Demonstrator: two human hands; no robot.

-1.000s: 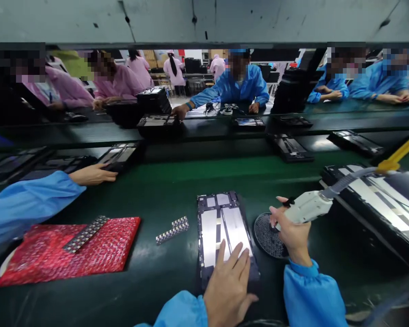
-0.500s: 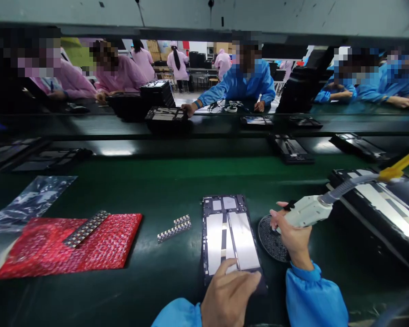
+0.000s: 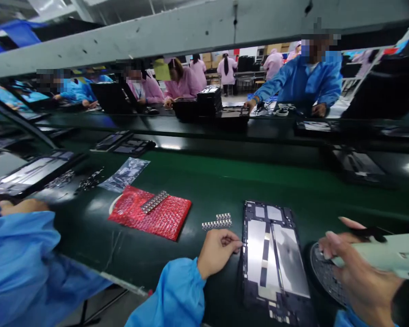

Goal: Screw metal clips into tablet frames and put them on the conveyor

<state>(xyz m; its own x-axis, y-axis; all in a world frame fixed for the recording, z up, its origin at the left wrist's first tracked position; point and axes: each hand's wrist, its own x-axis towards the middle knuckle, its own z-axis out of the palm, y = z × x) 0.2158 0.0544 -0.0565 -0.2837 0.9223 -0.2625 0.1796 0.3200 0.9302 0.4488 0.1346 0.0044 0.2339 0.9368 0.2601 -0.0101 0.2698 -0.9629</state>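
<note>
My left hand (image 3: 220, 250) is closed in a pinch at the left edge of an opened tablet (image 3: 257, 247), which lies on the green bench with its silver battery panels showing. Whatever is between these fingertips is too small to make out. My right hand (image 3: 357, 268) is wrapped around a pale electric screwdriver (image 3: 391, 252) with a black lever. Its front end is over a round black screw tray (image 3: 322, 279), right of the tablet; the tip is hidden by my fingers. Small strips of metallic parts (image 3: 218, 222) lie just beyond my left hand.
A red bubble-wrap pouch (image 3: 170, 215) with another strip (image 3: 155, 201) on top lies left, beside a clear plastic bag (image 3: 127, 175). A co-worker's blue sleeve (image 3: 23, 259) is at far left. Opposite, a person in blue (image 3: 293, 81) touches a tablet stack. A grey beam (image 3: 191, 34) crosses above.
The view has swung left. My left hand has moved from the tablet's lower end to its left edge and closed into a pinch. My right hand still holds the screwdriver at the tray.
</note>
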